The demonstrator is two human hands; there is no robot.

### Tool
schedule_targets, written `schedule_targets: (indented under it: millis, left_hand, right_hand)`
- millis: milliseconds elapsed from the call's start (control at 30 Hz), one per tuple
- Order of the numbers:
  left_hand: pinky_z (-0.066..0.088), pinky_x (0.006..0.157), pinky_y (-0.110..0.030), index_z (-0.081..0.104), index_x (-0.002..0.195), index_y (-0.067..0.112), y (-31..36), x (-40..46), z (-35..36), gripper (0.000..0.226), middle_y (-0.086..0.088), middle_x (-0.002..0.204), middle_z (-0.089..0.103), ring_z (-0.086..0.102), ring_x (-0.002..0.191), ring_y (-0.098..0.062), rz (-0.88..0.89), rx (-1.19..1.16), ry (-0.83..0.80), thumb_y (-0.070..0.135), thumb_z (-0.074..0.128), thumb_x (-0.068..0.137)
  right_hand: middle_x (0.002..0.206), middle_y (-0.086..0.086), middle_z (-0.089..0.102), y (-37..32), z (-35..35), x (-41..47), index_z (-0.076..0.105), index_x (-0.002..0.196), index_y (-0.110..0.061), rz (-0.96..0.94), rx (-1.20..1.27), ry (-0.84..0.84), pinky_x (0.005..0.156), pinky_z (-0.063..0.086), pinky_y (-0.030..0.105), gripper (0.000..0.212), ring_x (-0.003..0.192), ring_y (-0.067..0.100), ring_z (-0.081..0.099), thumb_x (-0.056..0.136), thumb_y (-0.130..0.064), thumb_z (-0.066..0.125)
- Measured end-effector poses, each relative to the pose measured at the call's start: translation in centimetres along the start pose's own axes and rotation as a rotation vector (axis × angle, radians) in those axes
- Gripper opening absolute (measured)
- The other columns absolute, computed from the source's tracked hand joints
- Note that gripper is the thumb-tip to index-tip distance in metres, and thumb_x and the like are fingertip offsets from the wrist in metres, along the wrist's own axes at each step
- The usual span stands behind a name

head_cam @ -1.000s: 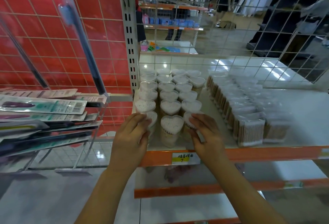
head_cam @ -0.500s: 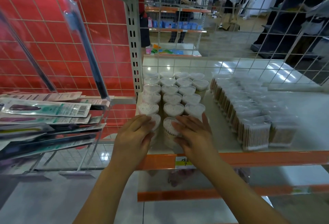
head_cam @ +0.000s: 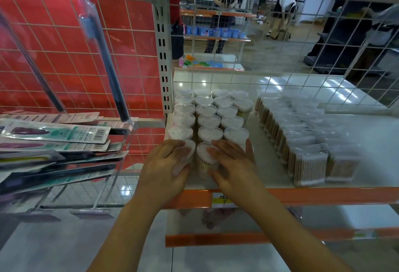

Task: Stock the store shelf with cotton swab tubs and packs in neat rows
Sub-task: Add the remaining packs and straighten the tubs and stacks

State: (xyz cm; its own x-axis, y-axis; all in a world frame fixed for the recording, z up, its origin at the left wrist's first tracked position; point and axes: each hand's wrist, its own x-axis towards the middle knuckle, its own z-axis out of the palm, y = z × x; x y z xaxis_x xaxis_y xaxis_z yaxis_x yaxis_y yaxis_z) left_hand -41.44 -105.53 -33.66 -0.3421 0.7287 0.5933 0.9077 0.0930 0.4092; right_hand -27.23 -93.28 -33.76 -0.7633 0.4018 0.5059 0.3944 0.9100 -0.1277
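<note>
At the left edge of the frame, flat carded packs with barcodes [head_cam: 64, 134] hang stacked on hooks before a red wire grid panel [head_cam: 64, 55]. Just left of centre, the person's left hand [head_cam: 164, 170] is wrapped round the front-left clear tub of white cotton swabs [head_cam: 187, 153], fingers curled against its side. Beside it, the right hand [head_cam: 232, 163] grasps the front-middle tub [head_cam: 204, 159], fingers curled over its heart-shaped lid. Behind them, more clear tubs [head_cam: 210, 118] stand in rows on the white shelf with its orange front edge [head_cam: 323, 196]. Right of centre, clear packs of wooden-stick swabs [head_cam: 302, 142] stand in rows running back to the wire mesh.
</note>
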Motion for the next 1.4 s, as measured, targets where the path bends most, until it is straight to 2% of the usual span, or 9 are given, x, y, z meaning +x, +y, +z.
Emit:
schedule_targets:
  millis: [133, 233, 367, 467, 600, 800, 1000, 1167, 1400]
  left_hand:
    - [0.038, 0.093, -0.034, 0.061, 0.119, 0.008, 0.1, 1.6, -1.2, 0.053, -0.012, 0.123, 0.059, 0.052, 0.112, -0.023, -0.088, -0.044, -0.038, 0.042, 0.047, 0.082]
    - [0.028, 0.104, -0.033, 0.051, 0.132, 0.013, -0.4, 2.5, -1.1, 0.069, -0.007, 0.142, 0.044, 0.037, 0.131, -0.022, -0.135, -0.033, -0.162, 0.056, 0.036, 0.08]
    - [0.01, 0.108, -0.019, 0.037, 0.141, 0.017, -0.6, 2.8, -0.7, 0.064, 0.004, 0.152, 0.024, 0.01, 0.136, -0.001, -0.187, -0.075, -0.319, 0.054, 0.042, 0.089]
    - [0.007, 0.105, -0.015, 0.036, 0.141, 0.017, -0.5, 3.0, -0.7, 0.053, 0.005, 0.153, 0.023, 0.008, 0.135, 0.002, -0.178, -0.074, -0.315, 0.037, 0.048, 0.094]
    - [0.007, 0.106, -0.016, 0.033, 0.143, 0.018, -0.3, 2.9, -0.6, 0.055, 0.006, 0.154, 0.02, 0.006, 0.136, 0.002, -0.184, -0.067, -0.329, 0.04, 0.046, 0.094]
    - [0.009, 0.107, -0.017, 0.034, 0.142, 0.015, 0.1, 3.1, -0.7, 0.056, 0.003, 0.154, 0.021, 0.01, 0.142, -0.008, -0.208, -0.079, -0.342, 0.04, 0.046, 0.093]
    - [0.017, 0.107, -0.021, 0.04, 0.14, 0.018, -0.9, 3.0, -1.8, 0.052, 0.003, 0.151, 0.028, 0.02, 0.14, -0.011, -0.306, -0.136, -0.274, 0.036, 0.048, 0.092]
    - [0.028, 0.1, -0.019, 0.048, 0.134, 0.018, -1.3, 2.7, -1.6, 0.049, 0.007, 0.149, 0.032, 0.028, 0.137, -0.011, -0.33, -0.176, -0.278, 0.039, 0.048, 0.091]
    - [0.027, 0.105, -0.023, 0.051, 0.132, 0.016, -0.9, 2.7, -1.3, 0.046, 0.005, 0.147, 0.036, 0.033, 0.134, -0.012, -0.296, -0.115, -0.266, 0.038, 0.049, 0.091]
  right_hand:
    - [0.149, -0.009, 0.032, 0.5, -2.1, 1.8, 0.04, 0.139, -0.026, 0.088, 0.225, -0.177, 0.113, -0.011, 0.031, 0.078, 0.139, 0.007, 0.022, 0.075, -0.067, 0.022]
    - [0.155, -0.009, 0.012, 0.7, -2.7, 3.5, 0.022, 0.147, -0.024, 0.05, 0.142, -0.347, 0.109, -0.019, 0.027, 0.086, 0.142, 0.004, 0.003, 0.076, -0.073, 0.014]
    - [0.155, -0.003, 0.019, 0.4, -3.1, 4.3, 0.028, 0.145, -0.018, -0.013, 0.132, -0.498, 0.112, -0.011, 0.026, 0.059, 0.143, 0.008, 0.01, 0.095, -0.05, 0.033]
    - [0.153, -0.003, 0.025, 0.3, -3.2, 4.2, 0.034, 0.142, -0.016, -0.006, 0.232, -0.499, 0.112, -0.006, 0.021, 0.055, 0.142, 0.007, 0.014, 0.095, -0.044, 0.038]
    - [0.152, -0.006, 0.027, 0.5, -3.4, 4.2, 0.038, 0.14, -0.019, 0.068, 0.327, -0.487, 0.112, 0.003, 0.021, 0.051, 0.142, 0.012, 0.013, 0.095, -0.043, 0.042]
    - [0.147, -0.008, 0.036, 0.9, -3.2, 4.4, 0.045, 0.136, -0.021, 0.194, 0.432, -0.465, 0.112, 0.016, 0.029, 0.052, 0.141, 0.019, 0.02, 0.091, -0.046, 0.047]
    - [0.138, -0.005, 0.048, 3.9, -3.6, 3.5, 0.052, 0.13, -0.021, 0.34, 0.56, -0.129, 0.109, 0.032, 0.03, 0.044, 0.128, 0.01, 0.043, 0.09, -0.04, 0.05]
    - [0.139, -0.003, 0.048, 5.7, -3.3, 2.2, 0.06, 0.123, -0.015, 0.394, 0.568, -0.239, 0.105, 0.035, 0.026, 0.063, 0.126, 0.01, 0.045, 0.08, -0.057, 0.041]
    - [0.134, -0.002, 0.052, 5.9, -3.2, 2.0, 0.06, 0.122, -0.014, 0.375, 0.615, -0.209, 0.109, 0.032, 0.026, 0.04, 0.124, -0.001, 0.038, 0.091, -0.037, 0.048]
